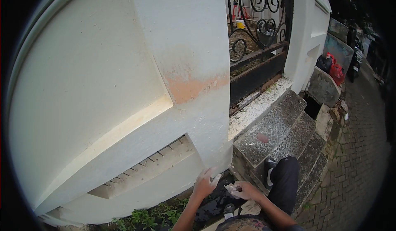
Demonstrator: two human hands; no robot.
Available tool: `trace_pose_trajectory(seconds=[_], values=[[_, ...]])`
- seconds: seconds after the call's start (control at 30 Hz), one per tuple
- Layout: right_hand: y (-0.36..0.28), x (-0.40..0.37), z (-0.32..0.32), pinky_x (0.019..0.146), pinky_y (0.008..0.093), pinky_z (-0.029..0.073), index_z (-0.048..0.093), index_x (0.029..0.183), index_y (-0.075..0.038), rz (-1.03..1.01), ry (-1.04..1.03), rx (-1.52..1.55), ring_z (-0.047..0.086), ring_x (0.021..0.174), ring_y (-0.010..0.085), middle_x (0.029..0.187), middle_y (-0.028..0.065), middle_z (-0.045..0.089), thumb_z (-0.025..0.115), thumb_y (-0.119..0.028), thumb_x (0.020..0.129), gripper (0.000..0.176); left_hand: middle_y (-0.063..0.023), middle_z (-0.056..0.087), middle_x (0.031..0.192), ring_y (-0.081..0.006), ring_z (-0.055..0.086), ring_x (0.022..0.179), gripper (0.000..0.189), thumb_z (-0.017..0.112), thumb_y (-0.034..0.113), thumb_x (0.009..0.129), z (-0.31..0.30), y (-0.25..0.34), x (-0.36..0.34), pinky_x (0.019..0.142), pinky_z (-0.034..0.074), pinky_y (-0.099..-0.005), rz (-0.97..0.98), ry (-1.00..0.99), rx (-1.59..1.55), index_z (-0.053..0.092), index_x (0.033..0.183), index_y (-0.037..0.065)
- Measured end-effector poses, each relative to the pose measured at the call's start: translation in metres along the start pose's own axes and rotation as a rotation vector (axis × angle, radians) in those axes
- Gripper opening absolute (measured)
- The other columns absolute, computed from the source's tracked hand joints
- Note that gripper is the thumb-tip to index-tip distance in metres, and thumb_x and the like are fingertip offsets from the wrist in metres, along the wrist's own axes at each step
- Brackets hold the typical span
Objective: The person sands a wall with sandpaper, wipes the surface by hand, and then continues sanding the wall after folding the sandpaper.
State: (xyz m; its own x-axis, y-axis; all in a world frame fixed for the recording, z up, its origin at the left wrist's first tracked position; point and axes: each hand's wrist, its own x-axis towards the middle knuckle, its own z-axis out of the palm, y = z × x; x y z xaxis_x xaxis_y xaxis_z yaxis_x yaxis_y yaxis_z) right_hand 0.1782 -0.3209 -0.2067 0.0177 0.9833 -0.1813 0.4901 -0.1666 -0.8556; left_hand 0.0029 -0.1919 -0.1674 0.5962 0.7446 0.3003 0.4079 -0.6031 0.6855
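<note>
My left hand [203, 184] is held low in front of the white wall [210, 148], near its bottom corner. Its fingers are apart and coated with pale dust, and nothing shows in them. To its right, my right hand [246, 190] is closed, its fingers bent together around a small whitish piece that I cannot make out. Pale dust covers those fingers too. Above both hands, an orange-brown patch [189, 89] of bare surface shows on the wall's pillar.
Stone steps [280, 128] rise at the right to a black iron gate [260, 66]; one foot stands on them. A dark drain [212, 204] and green plants [152, 216] run along the wall's base. Red and black bags [336, 72] sit beside the paved lane [359, 148].
</note>
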Motion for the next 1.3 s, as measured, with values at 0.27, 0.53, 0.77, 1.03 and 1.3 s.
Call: trace_pose_trajectory(seconds=[0.27, 0.53, 0.77, 1.03, 1.3], values=[[-0.021, 0.001, -0.039, 0.07, 0.0331, 0.047, 0.059, 0.1, 0.0, -0.008, 0.153, 0.07, 0.063, 0.076, 0.0259, 0.085, 0.018, 0.063, 0.064, -0.021, 0.077, 0.031, -0.0182, 0.022, 0.147, -0.0347, 0.019, 0.136, 0.071, 0.063, 0.032, 0.078, -0.16, 0.092, 0.195, 0.106, 0.006, -0.0599, 0.607, 0.472, 0.994, 0.034, 0.138, 0.008], [0.004, -0.01, -0.005, 0.075, 0.0284, 0.047, 0.059, 0.111, 0.0, -0.017, 0.1, 0.181, 0.064, 0.079, 0.0169, 0.088, 0.0159, 0.066, 0.061, -0.021, 0.081, 0.037, -0.0106, 0.02, 0.149, -0.0242, 0.015, 0.138, 0.069, 0.052, 0.043, 0.083, -0.148, 0.092, 0.269, 0.111, 0.011, -0.0446, 0.649, 0.291, 1.19, 0.033, 0.138, 0.006], [0.018, -0.009, -0.017, 0.066, 0.0275, 0.044, 0.06, 0.097, 0.001, -0.001, 0.251, 0.453, 0.051, 0.067, 0.009, 0.071, 0.0036, 0.057, 0.06, -0.016, 0.083, 0.023, -0.0101, 0.067, 0.08, -0.0275, 0.06, 0.094, 0.017, 0.059, 0.021, 0.079, -0.073, 0.067, 0.246, 0.097, 0.039, -0.0389, 0.62, -0.641, 0.966, 0.064, 0.077, 0.005], [0.012, 0.0, -0.039, 0.064, 0.0227, 0.042, 0.06, 0.09, 0.002, 0.002, 0.379, 0.806, 0.051, 0.07, 0.0046, 0.077, -0.002, 0.057, 0.056, -0.009, 0.085, 0.013, -0.0067, 0.041, 0.138, -0.0254, 0.032, 0.131, 0.034, 0.057, 0.017, 0.08, -0.191, 0.138, 0.273, 0.109, 0.017, -0.0517, 0.8, 0.535, 1.15, 0.058, 0.113, 0.011], [-0.013, 0.038, -0.069, 0.062, 0.0203, 0.04, 0.059, 0.094, 0.003, -0.12, 0.437, 0.553, 0.049, 0.068, 0.002, 0.075, -0.0038, 0.057, 0.054, -0.007, 0.086, 0.014, 0.0003, 0.037, 0.142, -0.0229, 0.027, 0.134, 0.047, 0.056, 0.028, 0.082, -0.175, 0.093, 0.265, 0.109, 0.018, -0.0504, 0.866, -0.092, 1.319, 0.05, 0.127, 0.015]])
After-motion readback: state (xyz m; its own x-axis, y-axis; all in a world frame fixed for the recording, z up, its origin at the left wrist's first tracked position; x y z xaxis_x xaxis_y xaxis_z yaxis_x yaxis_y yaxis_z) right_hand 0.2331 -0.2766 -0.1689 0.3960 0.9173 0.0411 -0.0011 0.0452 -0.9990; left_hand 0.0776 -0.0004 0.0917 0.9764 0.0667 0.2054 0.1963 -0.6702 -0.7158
